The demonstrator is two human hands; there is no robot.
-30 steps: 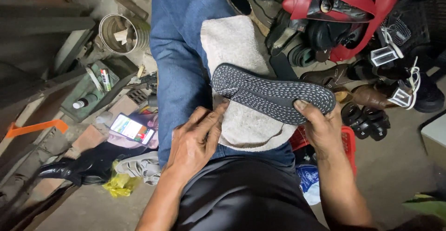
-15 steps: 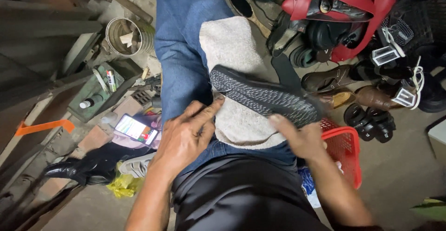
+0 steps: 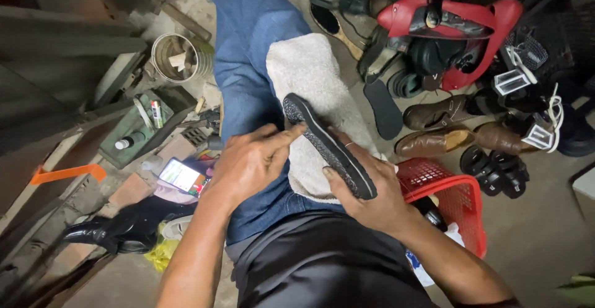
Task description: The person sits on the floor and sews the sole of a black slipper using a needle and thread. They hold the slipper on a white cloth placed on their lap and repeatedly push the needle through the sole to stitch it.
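Hands meet over a dark, textured rubber shoe sole [image 3: 328,153], which lies tilted on edge near the middle of the frame, across a pale terry cloth [image 3: 310,91] spread over a knee in blue jeans [image 3: 248,66]. The right hand [image 3: 372,196] cups the near end of the sole from below, thumb on its edge, its grip closed round it. The left hand [image 3: 251,162] rests beside it with fingers stretched out flat, fingertips [image 3: 297,129] touching the far end of the sole; its grip is loose and open, wrapped round nothing.

To the lower right of the right hand sits a red plastic mesh basket [image 3: 458,196] on the floor. Beyond it, right of centre, lie a pair of brown leather shoes [image 3: 458,128] and a loose black insole [image 3: 383,110], with a red and black piece of gear [image 3: 452,23] at the upper right. At the left, a phone with a lit screen [image 3: 181,176] lies just beside the left wrist, a black glossy shoe [image 3: 118,230] below it, and a round metal tin [image 3: 176,57] holding scraps at the upper left.
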